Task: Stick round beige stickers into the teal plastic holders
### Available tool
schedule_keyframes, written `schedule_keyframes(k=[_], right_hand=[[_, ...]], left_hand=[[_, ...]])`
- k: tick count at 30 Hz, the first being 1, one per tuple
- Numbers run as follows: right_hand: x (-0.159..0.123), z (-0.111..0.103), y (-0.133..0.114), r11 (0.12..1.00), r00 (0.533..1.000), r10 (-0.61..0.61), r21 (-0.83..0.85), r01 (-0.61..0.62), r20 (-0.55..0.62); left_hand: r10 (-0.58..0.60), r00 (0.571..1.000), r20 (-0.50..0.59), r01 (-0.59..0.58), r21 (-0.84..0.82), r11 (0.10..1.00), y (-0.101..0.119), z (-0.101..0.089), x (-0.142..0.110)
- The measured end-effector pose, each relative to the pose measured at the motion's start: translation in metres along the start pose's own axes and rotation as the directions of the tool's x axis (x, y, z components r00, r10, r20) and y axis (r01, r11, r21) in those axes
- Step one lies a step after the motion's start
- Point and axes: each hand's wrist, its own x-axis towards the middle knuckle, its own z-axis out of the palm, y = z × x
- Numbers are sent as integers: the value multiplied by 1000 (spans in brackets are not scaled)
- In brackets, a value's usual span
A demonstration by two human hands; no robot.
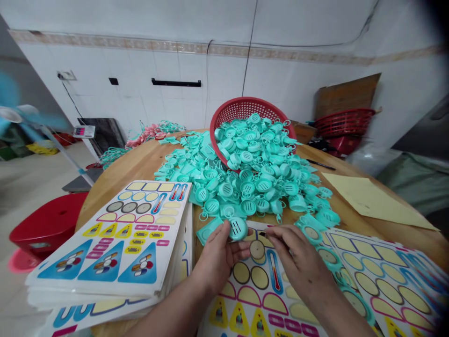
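Left hand [218, 255] closed narrowly on a teal plastic cap [238, 229], which has slotted vents. Right hand [298, 260] in a narrow pinch, holding a round sticker [257, 250] just beside that cap; a small dark tip shows at the fingers, too small to identify. Working room is tight: both hands sit directly over a sticker sheet [259, 290], between a loose teal pile [252, 173] and a second sheet [382, 285]. A thick sticker stack [108, 238] lies close on the left, near the edge of the round wooden table [119, 171]. A red basket [243, 110] lies tipped against the pile. Yellow paper [368, 201] rests at right. Tiled wall [133, 89] behind; red stool [49, 224] on the floor at left
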Motion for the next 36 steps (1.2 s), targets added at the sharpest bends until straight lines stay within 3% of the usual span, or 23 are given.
schedule_keyframes(k=[4,7,11,21,32,36], right_hand=[[0,-1,-9,923,955,273,248,-293,112],[-2,2,-10,857,918,361,330,-397,165],[-5,5,-13,814,907,381,399,-421,181],[-3,-3,-18,791,879,369,395,-467,302],[-3,0,-20,779,884,406,417,-467,231],[-4,-1,-15,809,882,382,361,-463,274]], left_hand=[[2,1000,-16,-2,-12,1000,2,-1,1],[10,1000,-18,-11,-28,1000,4,0,0],[27,1000,-3,-27,-49,998,5,1,-2],[15,999,29,-13,-79,997,7,2,-4],[28,998,54,-23,-96,995,5,2,-5],[32,996,80,-23,-110,994,5,2,-5]])
